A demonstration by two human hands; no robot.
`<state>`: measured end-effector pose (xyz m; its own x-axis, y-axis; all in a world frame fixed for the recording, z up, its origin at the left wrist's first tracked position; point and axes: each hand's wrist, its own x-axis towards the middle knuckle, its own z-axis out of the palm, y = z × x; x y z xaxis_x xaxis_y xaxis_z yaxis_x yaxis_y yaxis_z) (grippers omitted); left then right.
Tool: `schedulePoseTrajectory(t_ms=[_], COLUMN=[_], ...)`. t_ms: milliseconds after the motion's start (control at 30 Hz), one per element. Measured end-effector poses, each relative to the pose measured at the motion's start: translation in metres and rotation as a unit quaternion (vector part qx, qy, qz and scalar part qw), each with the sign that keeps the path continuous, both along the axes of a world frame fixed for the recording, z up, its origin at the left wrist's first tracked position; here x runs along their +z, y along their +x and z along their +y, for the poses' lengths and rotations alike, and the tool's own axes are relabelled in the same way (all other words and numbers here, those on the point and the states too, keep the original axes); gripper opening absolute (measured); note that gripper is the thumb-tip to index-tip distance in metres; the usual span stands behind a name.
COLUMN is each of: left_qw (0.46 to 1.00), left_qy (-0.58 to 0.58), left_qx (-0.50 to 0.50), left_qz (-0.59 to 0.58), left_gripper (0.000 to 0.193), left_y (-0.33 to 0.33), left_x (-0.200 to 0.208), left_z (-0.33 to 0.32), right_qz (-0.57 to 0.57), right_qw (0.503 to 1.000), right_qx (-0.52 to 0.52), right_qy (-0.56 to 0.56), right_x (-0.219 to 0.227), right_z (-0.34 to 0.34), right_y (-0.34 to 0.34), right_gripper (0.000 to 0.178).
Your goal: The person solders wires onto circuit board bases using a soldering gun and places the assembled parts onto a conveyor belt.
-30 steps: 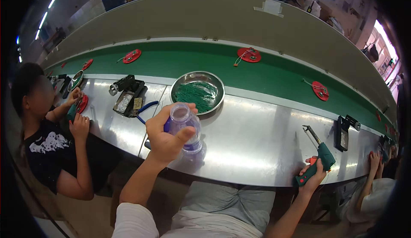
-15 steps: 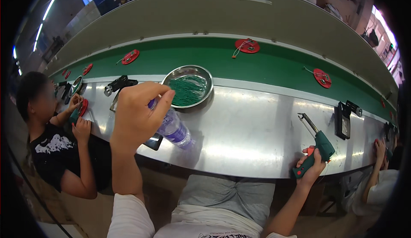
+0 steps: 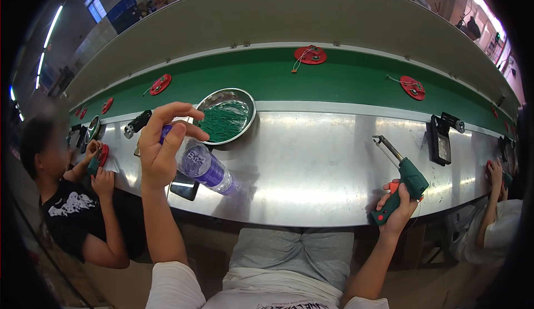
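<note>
My left hand (image 3: 161,147) is raised over the steel bench and grips the top end of a clear plastic bottle (image 3: 207,167) with a purple label, which tilts down to the right. My right hand (image 3: 397,209) rests at the bench's near edge, closed on the handle of a green soldering gun (image 3: 405,182) with a red trigger, its metal tip pointing up and left. A round steel bowl (image 3: 225,117) filled with green wires sits just beyond the bottle.
Red round discs (image 3: 310,55) ride on the green conveyor belt (image 3: 345,83). A black fixture (image 3: 439,139) stands at the right. A dark phone-like slab (image 3: 184,189) lies under the bottle. Another person (image 3: 72,198) sits at my left, and someone else's arm (image 3: 492,198) shows at the right.
My left hand with the bottle has come closer and higher, the bottle tilting from upright to slanted. My right hand stays on the soldering gun.
</note>
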<state>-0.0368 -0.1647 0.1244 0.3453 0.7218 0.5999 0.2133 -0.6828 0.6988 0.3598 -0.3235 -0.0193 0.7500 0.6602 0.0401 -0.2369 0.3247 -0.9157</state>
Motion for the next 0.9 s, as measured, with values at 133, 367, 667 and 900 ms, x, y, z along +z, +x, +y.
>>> schedulePoseTrajectory(t_ms=[133, 367, 667, 900], left_qw=[0.986, 0.946, 0.911, 0.920], left_qy=[0.027, 0.108, 0.230, 0.265], left_qx=[-0.030, 0.090, 0.162, 0.151], left_qz=[-0.163, -0.292, -0.300, -0.245], left_gripper=[0.043, 0.034, 0.043, 0.027], left_y=[0.003, 0.013, 0.008, 0.005], left_x=[-0.017, -0.041, -0.053, -0.067], left_z=[0.000, 0.001, -0.001, 0.003], right_qz=[0.002, -0.018, -0.042, -0.031], right_qw=[1.000, 0.999, 0.999, 0.999], right_qx=[-0.002, -0.007, -0.004, -0.026], right_qy=[0.004, -0.037, -0.024, -0.036], right_x=[-0.004, -0.015, -0.013, -0.012], right_z=[-0.001, -0.002, -0.002, 0.001], right_y=[0.001, 0.005, -0.001, -0.006], right_gripper=[0.023, 0.030, 0.031, 0.031])
